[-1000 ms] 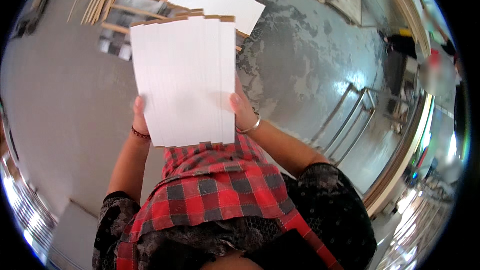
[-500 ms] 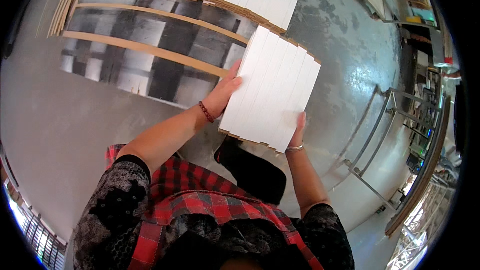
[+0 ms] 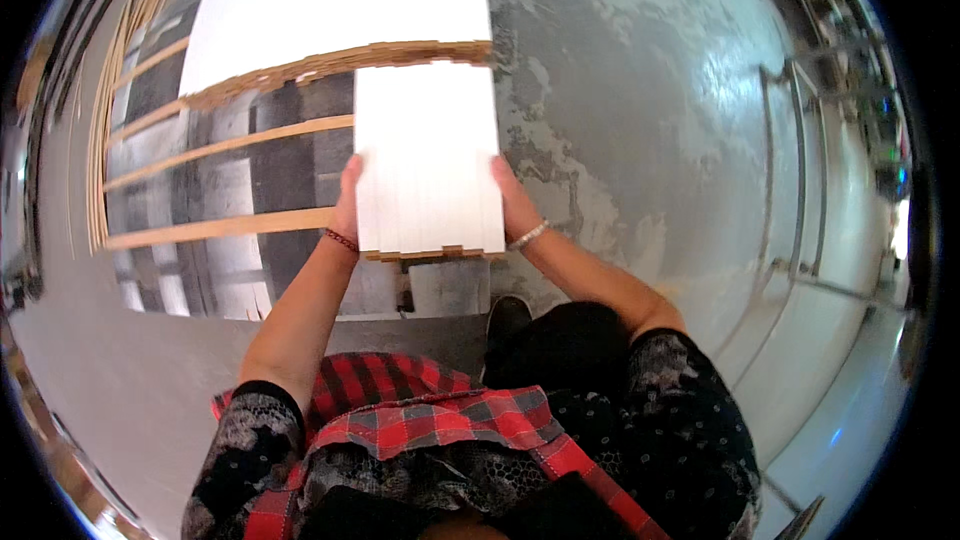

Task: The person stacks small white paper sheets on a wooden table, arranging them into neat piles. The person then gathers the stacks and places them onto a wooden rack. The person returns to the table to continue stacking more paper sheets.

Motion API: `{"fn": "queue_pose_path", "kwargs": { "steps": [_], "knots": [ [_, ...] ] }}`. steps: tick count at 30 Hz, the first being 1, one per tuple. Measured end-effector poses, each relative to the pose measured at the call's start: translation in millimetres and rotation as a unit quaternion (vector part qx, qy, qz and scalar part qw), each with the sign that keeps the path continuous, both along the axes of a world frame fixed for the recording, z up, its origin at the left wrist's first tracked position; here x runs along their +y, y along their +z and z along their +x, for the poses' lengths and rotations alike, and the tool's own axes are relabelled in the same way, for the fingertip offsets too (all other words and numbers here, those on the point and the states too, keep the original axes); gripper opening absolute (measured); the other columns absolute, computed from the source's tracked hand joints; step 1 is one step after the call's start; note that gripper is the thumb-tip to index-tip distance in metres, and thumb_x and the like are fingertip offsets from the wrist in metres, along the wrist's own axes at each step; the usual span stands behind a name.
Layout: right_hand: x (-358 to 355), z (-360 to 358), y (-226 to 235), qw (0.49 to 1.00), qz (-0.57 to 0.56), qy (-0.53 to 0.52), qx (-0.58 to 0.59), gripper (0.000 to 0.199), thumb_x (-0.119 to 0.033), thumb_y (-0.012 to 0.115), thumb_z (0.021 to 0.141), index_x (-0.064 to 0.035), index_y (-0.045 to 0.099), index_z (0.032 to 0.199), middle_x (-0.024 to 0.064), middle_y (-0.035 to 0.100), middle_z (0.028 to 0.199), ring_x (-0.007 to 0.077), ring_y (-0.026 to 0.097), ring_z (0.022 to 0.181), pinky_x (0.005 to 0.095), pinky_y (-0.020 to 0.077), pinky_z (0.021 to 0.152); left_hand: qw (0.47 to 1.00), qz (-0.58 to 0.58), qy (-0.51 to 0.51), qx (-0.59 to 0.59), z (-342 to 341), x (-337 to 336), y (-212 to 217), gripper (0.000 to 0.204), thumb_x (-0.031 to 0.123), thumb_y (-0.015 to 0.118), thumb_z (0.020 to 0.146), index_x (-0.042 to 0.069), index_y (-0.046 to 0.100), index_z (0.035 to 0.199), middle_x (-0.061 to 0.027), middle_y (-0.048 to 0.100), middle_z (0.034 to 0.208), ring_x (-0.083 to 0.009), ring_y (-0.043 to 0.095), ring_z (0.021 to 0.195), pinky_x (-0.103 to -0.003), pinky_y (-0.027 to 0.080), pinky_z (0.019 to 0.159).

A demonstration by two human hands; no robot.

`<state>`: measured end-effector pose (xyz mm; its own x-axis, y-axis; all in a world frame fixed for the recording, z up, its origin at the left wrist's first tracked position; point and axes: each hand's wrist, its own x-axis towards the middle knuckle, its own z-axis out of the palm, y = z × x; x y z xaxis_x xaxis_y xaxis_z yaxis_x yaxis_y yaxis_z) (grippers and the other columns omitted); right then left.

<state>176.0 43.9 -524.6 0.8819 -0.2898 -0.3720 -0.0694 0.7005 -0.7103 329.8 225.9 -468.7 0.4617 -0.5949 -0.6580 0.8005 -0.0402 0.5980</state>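
A bundle of white strips (image 3: 428,155) with brown edges lies side by side between my two hands. My left hand (image 3: 346,202) presses on its left side, and my right hand (image 3: 514,202) presses on its right side. The fingers underneath are hidden. Just beyond the bundle's far end runs a wide row of similar white strips (image 3: 340,10), its brown ends uneven. Whether the bundle rests on the wooden slats (image 3: 225,228) or hangs above them, I cannot tell.
Below the slats is a black-and-white patterned sheet (image 3: 215,275) on the grey floor (image 3: 620,120). Thin wooden sticks (image 3: 97,175) lie along its left side. To the right stands a metal frame (image 3: 800,170). My shoe (image 3: 508,315) is near the sheet's front right corner.
The bundle has moved left over the slatted sheet and turned from tilted to nearly straight, lining up with the row beyond. Both hands have stayed on its sides. My view has shifted too.
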Motion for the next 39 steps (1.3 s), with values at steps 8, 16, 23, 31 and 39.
{"fn": "queue_pose_path", "kwargs": {
  "steps": [8, 16, 23, 31, 39],
  "knots": [
    [2, 7, -8, 0.994, -0.102, -0.033, 0.035, 0.111, -0.067, 0.055, 0.086, 0.0087, 0.007, 0.152, 0.0326, 0.029, 0.151, 0.0379, 0.035, 0.139, 0.0387, 0.0298, 0.113, 0.998, 0.0, 0.013, -0.059, 5, -9, -6, 0.089, 0.07, 0.041, 0.088, 0.009, 0.026, 0.153, -0.0164, 0.037, 0.151, -0.0349, 0.044, 0.133, -0.049, 0.041, 0.106],
    [-3, 4, 3, 0.993, -0.086, -0.036, 0.067, 0.108, -0.065, 0.057, 0.086, 0.0105, 0.013, 0.15, 0.0336, 0.038, 0.145, 0.0366, 0.047, 0.13, 0.0388, 0.0362, 0.109, 0.993, 0.04, 0.011, -0.109, 3, -13, 2, 0.09, 0.07, 0.044, 0.086, 0.011, 0.029, 0.152, -0.0153, 0.037, 0.15, -0.0339, 0.043, 0.132, -0.049, 0.041, 0.105],
    [3, 5, 14, 0.99, -0.059, -0.096, 0.089, 0.098, -0.062, 0.06, 0.086, 0.0096, 0.027, 0.144, 0.0326, 0.05, 0.132, 0.0376, 0.054, 0.118, 0.0399, 0.0426, 0.102, 0.995, 0.038, 0.014, -0.089, 5, -11, 3, 0.092, 0.071, 0.047, 0.085, 0.01, 0.028, 0.152, -0.0159, 0.036, 0.151, -0.0343, 0.042, 0.132, -0.049, 0.04, 0.105],
    [-4, 6, -2, 0.989, -0.126, -0.052, 0.064, 0.083, -0.065, 0.051, 0.088, 0.0064, 0.051, 0.13, 0.0318, 0.053, 0.126, 0.0426, 0.047, 0.118, 0.0465, 0.034, 0.106, 0.987, 0.057, -0.008, -0.149, 1, -12, 6, 0.087, 0.066, 0.044, 0.091, 0.005, 0.028, 0.15, -0.018, 0.039, 0.148, -0.0338, 0.044, 0.13, -0.046, 0.041, 0.105],
    [-27, 1, 19, 0.957, -0.276, 0.07, 0.06, 0.07, -0.06, 0.037, 0.096, 0.0022, 0.057, 0.121, 0.0279, 0.059, 0.121, 0.0438, 0.051, 0.113, 0.0508, 0.0339, 0.104, 0.968, 0.15, -0.09, -0.181, 12, -9, 27, 0.076, 0.058, 0.037, 0.097, -0.003, 0.038, 0.143, -0.0201, 0.051, 0.138, -0.0309, 0.053, 0.124, -0.038, 0.042, 0.105]
  ]
}}
